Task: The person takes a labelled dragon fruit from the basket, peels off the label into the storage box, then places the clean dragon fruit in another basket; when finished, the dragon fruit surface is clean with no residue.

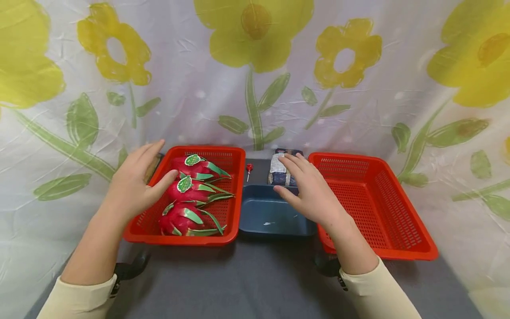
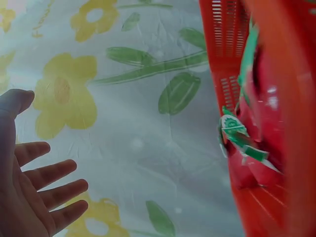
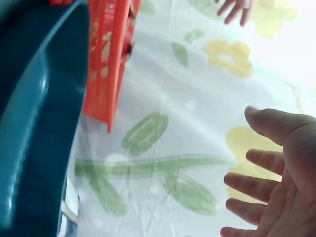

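Note:
My left hand (image 1: 133, 184) hangs over the left side of a red plastic basket (image 1: 238, 199), fingers extended and thumb apart, holding nothing. Inside that basket lie three dragon fruits (image 1: 183, 218), pink-red with green leaf tips; green-white stickers (image 1: 184, 184) show on two. In the left wrist view, the left hand's (image 2: 42, 197) fingers are spread, well apart from the fruit. My right hand (image 1: 312, 190), also with spread fingers and nothing in it, hovers above the right end of a blue tray (image 1: 275, 215). The right wrist view shows its palm (image 3: 291, 182) bare.
A second red basket (image 1: 366, 199) stands on the right. Behind the blue tray are a dark blue package with a white label (image 1: 277, 164) and a red lollipop (image 1: 249, 168). A brownish object (image 1: 153, 168), partly hidden, sits behind the left hand. A flowered curtain (image 1: 175, 97) hangs behind the grey table (image 1: 247, 283).

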The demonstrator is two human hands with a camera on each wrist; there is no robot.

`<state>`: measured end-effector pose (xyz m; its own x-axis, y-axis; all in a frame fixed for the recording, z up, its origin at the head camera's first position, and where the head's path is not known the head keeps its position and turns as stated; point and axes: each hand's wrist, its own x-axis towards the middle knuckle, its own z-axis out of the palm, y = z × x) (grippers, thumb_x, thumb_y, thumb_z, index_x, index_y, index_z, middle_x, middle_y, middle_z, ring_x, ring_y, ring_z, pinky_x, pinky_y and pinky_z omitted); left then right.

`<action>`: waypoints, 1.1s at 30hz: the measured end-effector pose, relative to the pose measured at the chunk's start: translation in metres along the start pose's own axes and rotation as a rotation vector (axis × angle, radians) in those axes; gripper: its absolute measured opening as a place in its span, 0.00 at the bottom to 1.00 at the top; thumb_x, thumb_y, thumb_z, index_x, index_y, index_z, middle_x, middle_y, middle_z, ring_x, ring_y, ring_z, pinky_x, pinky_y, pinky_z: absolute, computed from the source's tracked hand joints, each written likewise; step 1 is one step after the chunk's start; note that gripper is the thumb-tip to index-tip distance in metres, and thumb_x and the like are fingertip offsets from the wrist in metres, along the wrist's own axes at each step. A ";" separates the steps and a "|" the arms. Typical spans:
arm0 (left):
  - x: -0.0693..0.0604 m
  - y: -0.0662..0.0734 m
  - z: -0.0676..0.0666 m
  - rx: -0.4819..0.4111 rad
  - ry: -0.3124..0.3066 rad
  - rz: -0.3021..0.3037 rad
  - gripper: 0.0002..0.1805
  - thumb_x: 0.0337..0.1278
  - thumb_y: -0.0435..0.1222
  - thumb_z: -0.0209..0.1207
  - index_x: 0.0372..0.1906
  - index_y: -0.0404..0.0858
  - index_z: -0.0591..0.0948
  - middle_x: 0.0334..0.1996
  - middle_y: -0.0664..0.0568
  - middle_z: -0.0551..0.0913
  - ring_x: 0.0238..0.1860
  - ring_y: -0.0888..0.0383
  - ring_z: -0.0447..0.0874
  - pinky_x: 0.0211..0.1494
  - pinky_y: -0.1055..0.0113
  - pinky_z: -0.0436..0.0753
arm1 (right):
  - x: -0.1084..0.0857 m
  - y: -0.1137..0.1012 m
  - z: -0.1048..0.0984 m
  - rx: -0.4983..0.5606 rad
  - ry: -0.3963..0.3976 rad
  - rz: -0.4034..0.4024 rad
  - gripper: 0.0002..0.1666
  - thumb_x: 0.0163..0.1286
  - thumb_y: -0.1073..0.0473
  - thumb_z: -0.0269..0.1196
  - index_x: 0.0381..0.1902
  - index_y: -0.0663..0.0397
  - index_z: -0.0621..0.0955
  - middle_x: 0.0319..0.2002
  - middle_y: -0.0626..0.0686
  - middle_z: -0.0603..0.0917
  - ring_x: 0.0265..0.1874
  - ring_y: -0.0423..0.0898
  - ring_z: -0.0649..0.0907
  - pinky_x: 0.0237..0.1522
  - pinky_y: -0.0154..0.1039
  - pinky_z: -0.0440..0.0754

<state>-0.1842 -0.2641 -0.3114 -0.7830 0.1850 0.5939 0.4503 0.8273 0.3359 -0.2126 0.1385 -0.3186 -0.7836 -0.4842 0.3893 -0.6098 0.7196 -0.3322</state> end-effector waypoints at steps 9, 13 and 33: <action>-0.045 -0.011 -0.002 -0.091 0.103 -0.014 0.42 0.51 0.33 0.72 0.75 0.43 0.72 0.66 0.42 0.76 0.65 0.41 0.72 0.69 0.51 0.72 | -0.011 -0.022 0.020 0.091 0.052 -0.069 0.39 0.70 0.49 0.70 0.74 0.49 0.72 0.71 0.52 0.73 0.71 0.51 0.70 0.70 0.54 0.70; -0.066 -0.017 -0.002 -0.109 0.146 0.010 0.42 0.47 0.29 0.72 0.72 0.41 0.74 0.64 0.40 0.78 0.63 0.46 0.74 0.68 0.76 0.64 | -0.013 -0.032 0.035 0.139 0.050 -0.098 0.36 0.70 0.49 0.69 0.74 0.48 0.73 0.70 0.51 0.74 0.69 0.49 0.73 0.68 0.51 0.73; -0.141 -0.052 0.032 -0.164 0.205 -0.188 0.38 0.45 0.24 0.73 0.68 0.36 0.78 0.62 0.40 0.77 0.58 0.75 0.67 0.58 0.88 0.64 | 0.006 -0.082 0.117 0.239 -0.061 -0.197 0.29 0.72 0.51 0.67 0.68 0.47 0.77 0.60 0.46 0.81 0.58 0.41 0.79 0.60 0.38 0.79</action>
<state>-0.1108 -0.3160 -0.4360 -0.7638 -0.0873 0.6395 0.3820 0.7375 0.5569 -0.1809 0.0180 -0.3894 -0.6488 -0.6367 0.4166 -0.7557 0.4750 -0.4509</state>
